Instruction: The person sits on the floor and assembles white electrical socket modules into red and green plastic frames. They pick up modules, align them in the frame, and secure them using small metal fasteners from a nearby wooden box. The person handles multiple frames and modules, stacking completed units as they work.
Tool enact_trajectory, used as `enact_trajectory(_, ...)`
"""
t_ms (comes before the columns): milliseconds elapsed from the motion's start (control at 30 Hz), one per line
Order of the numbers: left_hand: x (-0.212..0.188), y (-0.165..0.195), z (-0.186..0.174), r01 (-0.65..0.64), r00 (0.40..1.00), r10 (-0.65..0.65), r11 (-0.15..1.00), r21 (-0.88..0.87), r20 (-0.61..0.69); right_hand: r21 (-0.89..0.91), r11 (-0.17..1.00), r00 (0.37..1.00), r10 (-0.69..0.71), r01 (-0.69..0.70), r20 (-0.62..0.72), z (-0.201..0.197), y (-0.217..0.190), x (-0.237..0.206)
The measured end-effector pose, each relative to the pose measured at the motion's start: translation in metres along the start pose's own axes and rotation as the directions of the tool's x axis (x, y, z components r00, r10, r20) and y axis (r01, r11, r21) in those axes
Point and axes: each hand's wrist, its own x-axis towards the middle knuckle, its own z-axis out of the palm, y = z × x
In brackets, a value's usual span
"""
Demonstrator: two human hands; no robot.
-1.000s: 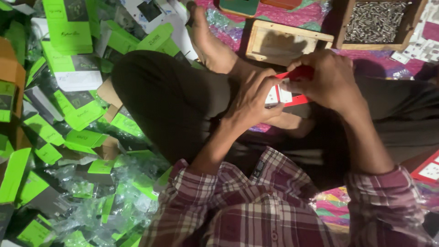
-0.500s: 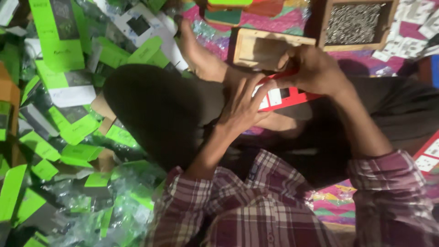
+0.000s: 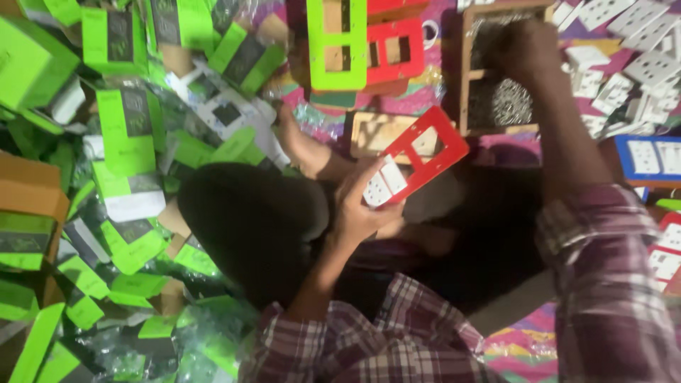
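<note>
A heap of green boxes (image 3: 126, 128) and clear plastic bags (image 3: 106, 347) covers the floor on the left, some boxes lying flat, others tilted, with a brown carton (image 3: 32, 191) at the far left edge. Past the person's dark-clad knee, the left hand (image 3: 358, 209) is raised palm-up over the lap, its fingers (image 3: 355, 177) clamped around the lower end of a red plastic frame (image 3: 425, 152), thumb pressing a white socket piece (image 3: 383, 183) set in that frame; the frame tilts up to the right, its other windows empty. Behind it lies a small wooden tray (image 3: 365, 135), contents unclear. Higher up, a green frame (image 3: 337, 46) and another red frame (image 3: 394, 50) lie side by side on patterned cloth. Further right stands a wooden box (image 3: 464, 85) with compartments holding small metal screws (image 3: 511, 103). The right hand (image 3: 521, 50) reaches into its upper compartment, arm stretched forward in a plaid sleeve; whether those fingers are pinched together cannot be told. White socket pieces (image 3: 638, 64) are scattered at the far right, beside a blue frame (image 3: 649, 159).
</note>
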Motion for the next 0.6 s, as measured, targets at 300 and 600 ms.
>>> enact_trajectory(300,-0.013,-0.043,0.006,0.529,0.812,-0.445,0.288,-0.799,0.377,-0.167,0.985,0.999,-0.052,0.05,-0.01,0.014,-0.014,-0.001)
enact_trajectory(600,-0.012,-0.04,0.003,0.53,0.797,-0.412,0.126,-0.838,0.442,0.825,0.541,0.968,0.074,0.162,-0.239,-0.053,-0.078,-0.092)
